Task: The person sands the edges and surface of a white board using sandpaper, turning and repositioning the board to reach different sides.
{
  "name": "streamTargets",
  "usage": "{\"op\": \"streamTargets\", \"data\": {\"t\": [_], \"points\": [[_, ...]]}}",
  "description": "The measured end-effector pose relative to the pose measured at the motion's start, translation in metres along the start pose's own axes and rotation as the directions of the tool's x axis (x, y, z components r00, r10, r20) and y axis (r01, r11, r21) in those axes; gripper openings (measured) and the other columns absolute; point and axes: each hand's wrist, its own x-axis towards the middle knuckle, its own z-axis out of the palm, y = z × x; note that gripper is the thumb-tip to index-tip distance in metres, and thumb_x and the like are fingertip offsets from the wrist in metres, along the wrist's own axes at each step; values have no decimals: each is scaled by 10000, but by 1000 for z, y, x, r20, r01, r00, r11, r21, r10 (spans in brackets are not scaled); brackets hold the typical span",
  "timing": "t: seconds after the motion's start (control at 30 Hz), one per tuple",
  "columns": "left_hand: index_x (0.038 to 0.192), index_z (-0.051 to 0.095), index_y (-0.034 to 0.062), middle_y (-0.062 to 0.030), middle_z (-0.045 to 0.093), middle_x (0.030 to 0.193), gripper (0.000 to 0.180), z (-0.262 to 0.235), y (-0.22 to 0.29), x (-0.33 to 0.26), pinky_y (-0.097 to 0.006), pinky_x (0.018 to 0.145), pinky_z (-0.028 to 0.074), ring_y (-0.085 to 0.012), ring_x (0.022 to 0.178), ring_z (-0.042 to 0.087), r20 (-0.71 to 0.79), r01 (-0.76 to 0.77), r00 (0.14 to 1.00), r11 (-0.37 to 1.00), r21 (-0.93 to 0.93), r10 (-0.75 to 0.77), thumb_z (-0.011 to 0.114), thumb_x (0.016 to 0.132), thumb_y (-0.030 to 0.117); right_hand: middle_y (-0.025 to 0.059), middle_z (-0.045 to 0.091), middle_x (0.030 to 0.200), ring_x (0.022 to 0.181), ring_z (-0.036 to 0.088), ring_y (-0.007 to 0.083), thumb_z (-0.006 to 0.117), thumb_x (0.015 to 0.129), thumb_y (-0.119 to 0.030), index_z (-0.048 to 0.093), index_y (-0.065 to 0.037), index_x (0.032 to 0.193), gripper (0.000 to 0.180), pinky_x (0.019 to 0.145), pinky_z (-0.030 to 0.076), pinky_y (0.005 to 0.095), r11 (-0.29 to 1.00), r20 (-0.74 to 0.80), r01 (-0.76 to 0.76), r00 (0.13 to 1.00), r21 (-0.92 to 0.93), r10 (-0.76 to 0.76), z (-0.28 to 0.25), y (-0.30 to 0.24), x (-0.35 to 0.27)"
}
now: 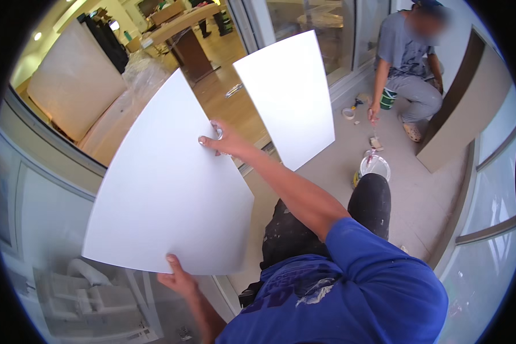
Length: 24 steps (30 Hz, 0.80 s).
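Note:
A large flat white panel (pixel 166 183) leans upright in front of me at the left. At its lower edge my left hand (pixel 179 277) is closed, thumb on the near face and fingers behind. Across my body reaches my right arm, and my right hand (pixel 226 140) grips the panel's right edge, thumb on the face. Something small and pale shows by the right fingers; its kind cannot be made out. Beyond that hand a second white panel (pixel 292 97) stands upright on the floor, apart from the first.
An open white bucket (pixel 377 166) stands by my knee. Beyond it a co-worker (pixel 404 69) crouches beside a green bucket (pixel 388 98), near a tape roll (pixel 348 113). A tall brown board (pixel 470 103) leans at the right. Glass panes (pixel 57 195) and door frames border the space.

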Motion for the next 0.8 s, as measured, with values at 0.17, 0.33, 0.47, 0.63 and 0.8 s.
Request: {"op": "streamTargets", "data": {"t": [0.17,0.33,0.47,0.63,0.8], "points": [[1304,614,-105,-160,690,1172,459,-18,132,84,-390,929,548,-232,1000,645,221,27,975,1000,10,-29,750,998,209,267,525,1456,971,675,235,838,891,-411,376,38,1532,908,715,588,349,972,-188,141,977,189,-105,-33,-72,-89],[1309,621,-97,-181,699,1165,521,43,154,76,-394,946,537,-250,1033,661,343,-21,936,987,-158,75,758,987,289,221,534,1449,1034,678,246,805,932,-305,369,51,1516,811,722,597,357,986,-412,165,901,30,-139,-123,-99,-181],[1303,633,-89,-176,700,1170,539,78,254,108,-384,963,520,-246,1046,665,495,-163,841,975,-153,218,772,957,300,199,559,1421,1026,682,223,787,950,-247,390,21,1515,740,713,596,339,961,-483,234,865,145,-138,-156,-115,-264],[1258,661,-88,-144,723,1084,529,167,317,109,-337,917,522,-205,963,673,740,-180,600,953,-244,303,784,912,293,134,668,1208,870,672,150,772,964,-215,449,-4,1468,635,645,559,296,987,-602,161,788,-7,-133,-197,-103,-371],[1258,678,-62,-117,733,1016,576,261,374,69,-305,841,536,-165,884,686,898,-205,259,929,-309,356,802,883,356,84,679,1003,709,621,105,759,985,-205,500,3,1381,517,580,508,275,998,-751,57,661,40,-8,-193,-70,-440]]}}
